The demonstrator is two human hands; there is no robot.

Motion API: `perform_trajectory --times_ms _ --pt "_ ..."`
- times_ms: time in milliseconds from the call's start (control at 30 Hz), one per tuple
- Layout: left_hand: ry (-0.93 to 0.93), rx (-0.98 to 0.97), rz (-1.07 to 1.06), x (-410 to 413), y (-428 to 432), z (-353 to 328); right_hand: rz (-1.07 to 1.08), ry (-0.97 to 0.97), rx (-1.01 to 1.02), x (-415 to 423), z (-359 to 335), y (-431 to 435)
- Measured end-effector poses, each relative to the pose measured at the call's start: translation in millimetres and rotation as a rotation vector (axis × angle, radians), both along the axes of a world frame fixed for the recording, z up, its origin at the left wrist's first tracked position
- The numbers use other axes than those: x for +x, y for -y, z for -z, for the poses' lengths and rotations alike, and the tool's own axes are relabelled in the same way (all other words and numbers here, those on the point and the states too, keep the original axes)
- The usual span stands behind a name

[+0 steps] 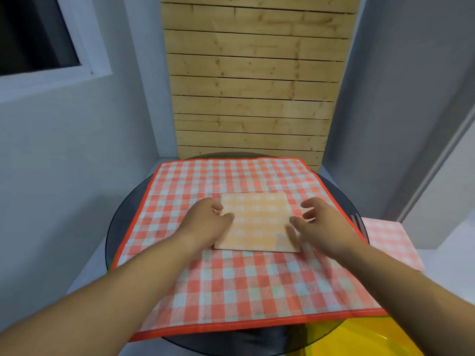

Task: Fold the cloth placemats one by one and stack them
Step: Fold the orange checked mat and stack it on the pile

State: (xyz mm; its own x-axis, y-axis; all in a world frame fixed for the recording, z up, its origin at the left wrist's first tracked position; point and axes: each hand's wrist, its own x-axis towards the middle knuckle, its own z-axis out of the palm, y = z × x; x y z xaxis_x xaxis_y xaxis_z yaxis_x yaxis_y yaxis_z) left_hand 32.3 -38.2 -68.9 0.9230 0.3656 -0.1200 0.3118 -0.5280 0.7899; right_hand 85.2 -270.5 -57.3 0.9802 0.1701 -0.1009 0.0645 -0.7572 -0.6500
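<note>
A folded pale-orange checked placemat (257,217) lies flat in the middle of a large red-and-white checked cloth (231,283) spread over a round dark table (120,227). My left hand (208,222) rests at the mat's left edge, thumb on top of it and fingers curled at the edge. My right hand (321,222) hovers at the mat's right edge with its fingers spread, blurred, its thumb near the mat's surface. Whether the left hand pinches the mat or only presses it is unclear.
A pink checked folded placemat (388,240) lies off to the right on a white surface beside the table. A yellow object (359,337) shows under the glass at the bottom right. A wooden slat wall stands behind; grey walls close in on both sides.
</note>
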Motion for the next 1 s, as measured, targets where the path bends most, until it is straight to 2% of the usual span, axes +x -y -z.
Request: perform_trajectory --times_ms 233,467,600,767,1000 --pt "-0.04 -0.277 -0.133 4 -4 -7 0.127 -0.252 0.129 11 -9 -16" --pt "-0.053 -0.295 -0.148 5 -8 -4 0.135 -0.307 0.201 18 -5 -14" --pt "0.034 -0.257 -0.102 3 -3 2 0.098 -0.246 0.252 14 -1 -12" --pt "0.171 -0.258 -0.027 -5 14 -1 0.075 -0.007 0.331 -3 1 12" --pt "0.283 -0.342 0.069 -10 77 -11 0.179 0.07 0.476 -28 -7 75"
